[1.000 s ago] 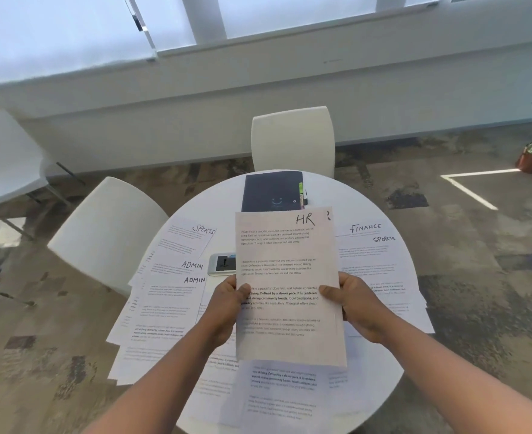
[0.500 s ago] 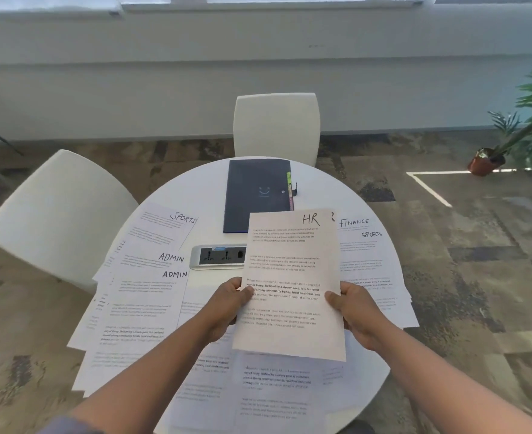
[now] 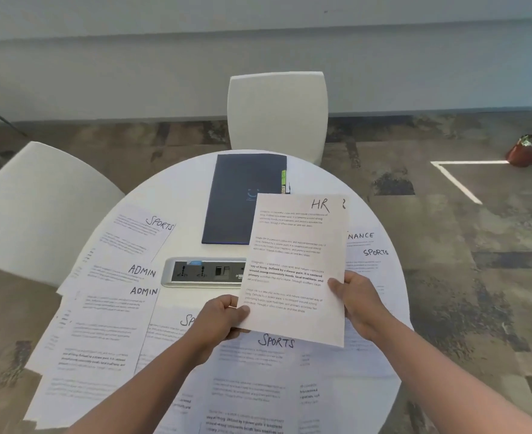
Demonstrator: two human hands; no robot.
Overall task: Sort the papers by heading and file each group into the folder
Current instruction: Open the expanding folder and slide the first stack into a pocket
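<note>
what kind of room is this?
Likely an office meeting room: a round white table with a built-in power socket panel, white moulded chairs around it, and patterned carpet tiles on the floor.

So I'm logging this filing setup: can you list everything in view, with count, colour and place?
HR sheet: one, white, held above the table, hiding part of the folder and power socket.
Loose sheets: many, white, overlapping on the table; headings that can be read are Sports, Admin and a partly hidden Finance.
Folder: one, dark blue with coloured tabs, closed, far side of the table.
Power socket: one, grey, set into the table's middle.
Table: one, white, round.
Chairs: two, white, far side and left.
Potted plant: one, red pot, floor at right.
Hands: left hand and right hand grip the HR sheet's side edges.
</note>
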